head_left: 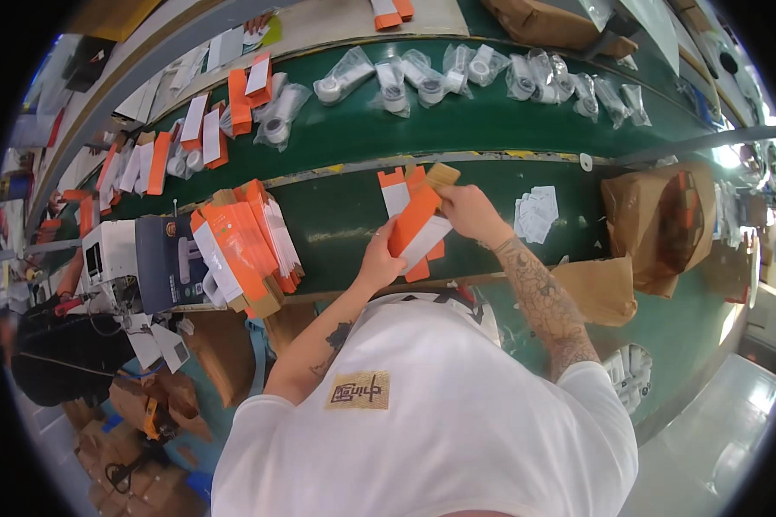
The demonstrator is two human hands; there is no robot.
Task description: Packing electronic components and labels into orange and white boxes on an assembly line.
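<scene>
Partway there, by the look of it

I'd judge the orange-and-white carton [421, 226] is mid-folding — its brown end [442, 177] looks unclosed, and the flattish carton stack [237, 246] seems yet undone. Over the green worktop [319, 228], the left hand [378, 263] has fingers gripping its side — the right hand [472, 211] pinches the brown end

L hand [379, 265] near ctr of frame, fingers bent, in a grip. R hand [472, 213] a bit higher & to the R, fingers curled in, also gripping. Hands close together, R above L. L forearm [319, 343] slants up-right from lower ctr-left, dark tattoo partway along. R forearm [539, 297] slants up-left from lower ctr-right, heavily tattooed, approx. wrist to sleeve.
</scene>
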